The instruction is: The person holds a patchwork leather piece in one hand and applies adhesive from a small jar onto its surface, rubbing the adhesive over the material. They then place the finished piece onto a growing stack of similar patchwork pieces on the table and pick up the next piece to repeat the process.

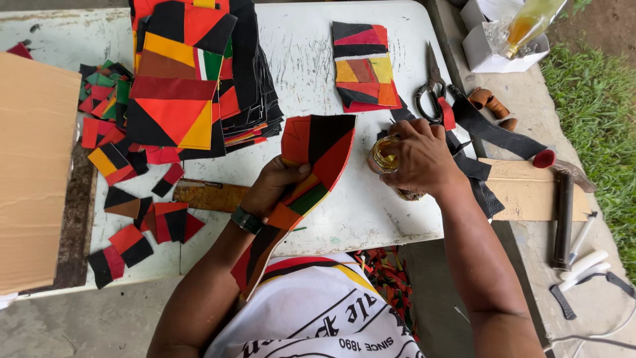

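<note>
While a curved patchwork strip of red, black, orange and green pieces hung from the left hand, pinched closed on its middle above the white table, the right hand was wrapped around a small open jar of amber liquid standing just beside the strip. The hands were apart, each clamped on its own thing. Stacked patchwork panels and loose offcuts lay to the left; scissors lay beyond the jar. By the look of it, gluing was in hand, and the next move would call for steadying the jar while bringing the strip's edge to it.
</note>
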Demonstrator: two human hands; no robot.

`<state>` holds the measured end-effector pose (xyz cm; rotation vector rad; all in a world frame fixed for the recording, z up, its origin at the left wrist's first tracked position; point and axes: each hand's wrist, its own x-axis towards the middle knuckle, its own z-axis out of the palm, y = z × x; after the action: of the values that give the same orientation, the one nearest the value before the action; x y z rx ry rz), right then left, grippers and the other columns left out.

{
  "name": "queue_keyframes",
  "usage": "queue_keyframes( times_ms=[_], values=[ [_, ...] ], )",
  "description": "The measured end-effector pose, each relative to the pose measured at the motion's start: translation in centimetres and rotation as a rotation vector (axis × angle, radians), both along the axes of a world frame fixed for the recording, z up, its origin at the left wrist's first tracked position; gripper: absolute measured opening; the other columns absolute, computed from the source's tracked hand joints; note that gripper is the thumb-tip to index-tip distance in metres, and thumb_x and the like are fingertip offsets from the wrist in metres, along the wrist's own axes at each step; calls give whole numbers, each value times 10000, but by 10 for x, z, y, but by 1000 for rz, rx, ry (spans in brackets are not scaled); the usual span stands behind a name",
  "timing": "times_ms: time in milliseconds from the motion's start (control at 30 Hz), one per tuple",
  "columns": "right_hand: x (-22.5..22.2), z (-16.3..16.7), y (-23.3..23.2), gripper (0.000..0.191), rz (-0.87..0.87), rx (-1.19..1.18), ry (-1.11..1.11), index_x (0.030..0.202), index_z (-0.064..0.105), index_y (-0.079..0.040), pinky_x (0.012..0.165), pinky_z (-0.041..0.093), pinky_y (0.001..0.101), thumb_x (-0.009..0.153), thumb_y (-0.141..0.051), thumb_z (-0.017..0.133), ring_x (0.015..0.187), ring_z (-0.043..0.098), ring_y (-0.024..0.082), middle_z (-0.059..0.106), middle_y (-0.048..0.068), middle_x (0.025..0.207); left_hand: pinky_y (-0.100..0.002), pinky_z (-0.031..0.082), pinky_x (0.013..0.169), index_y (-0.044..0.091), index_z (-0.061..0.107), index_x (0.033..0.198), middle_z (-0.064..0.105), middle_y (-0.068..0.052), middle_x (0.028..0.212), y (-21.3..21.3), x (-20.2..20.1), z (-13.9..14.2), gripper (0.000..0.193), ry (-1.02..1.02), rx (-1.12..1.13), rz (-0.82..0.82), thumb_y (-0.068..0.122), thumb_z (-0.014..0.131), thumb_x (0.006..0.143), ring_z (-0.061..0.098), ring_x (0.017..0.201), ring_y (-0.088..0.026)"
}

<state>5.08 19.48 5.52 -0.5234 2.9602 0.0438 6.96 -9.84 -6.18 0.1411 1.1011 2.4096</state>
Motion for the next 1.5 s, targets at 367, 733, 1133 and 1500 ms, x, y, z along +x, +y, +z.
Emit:
queue_keyframes(
  times_ms=[367,733,1133,1500],
  values=[
    [67,36,29,390,137,-568,242,1022,809,-167,1069,339,444,644,-195,899,1287,476,292,569,54,1364,-266,582,811,73,695,1194,754,-29,1053,12,-4,8,263,20,-16,-29,142,689,940,706,916,-113],
    [93,44,-7,579,311,-1074,165,1231,730,-149,992,453,344,664,-85,829,1372,499,281,492,123,1423,-174,396,462,103,743,1041,688,53,756,23,-4,16,174,178,-203,-66,260,735,967,520,521,-12],
    [119,47,-33,588,411,-775,508,1289,715,-159,1108,409,480,716,-170,847,1282,491,340,522,133,1342,-224,584,748,89,701,1170,770,1,1004,25,-5,14,243,13,-34,-48,173,698,942,718,839,-61],
    [121,51,-39,604,307,-592,653,1304,708,-185,1055,378,500,715,-188,843,1258,490,350,533,153,1366,-232,557,718,72,707,1227,757,-34,1046,17,-7,10,259,128,-44,-58,178,695,992,694,845,-87]
  ],
)
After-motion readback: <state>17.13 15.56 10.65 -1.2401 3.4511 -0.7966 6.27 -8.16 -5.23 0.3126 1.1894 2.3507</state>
